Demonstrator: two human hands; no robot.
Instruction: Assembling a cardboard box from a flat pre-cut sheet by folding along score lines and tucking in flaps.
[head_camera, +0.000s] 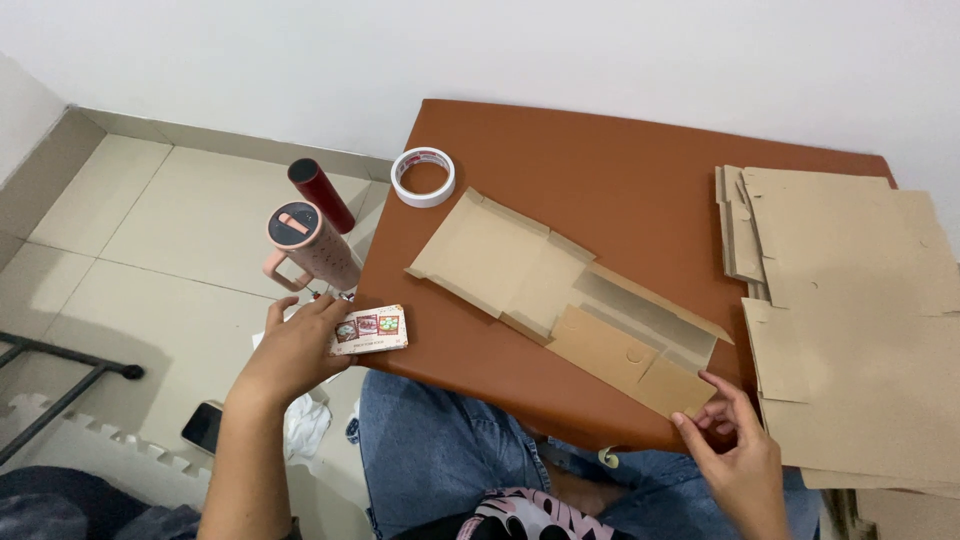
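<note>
Left hand pinching glossy card, right hand on flat cardboard box

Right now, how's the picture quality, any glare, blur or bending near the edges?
Head view: even, soft light, no harsh glare on the brown table; faint shadows under the flat cardboard box and the tape roll. Wide-lens bending curves the table edge and floor tiles. The left hand holding a small card and the right hand on the cardboard look sharp, no motion blur.
</note>
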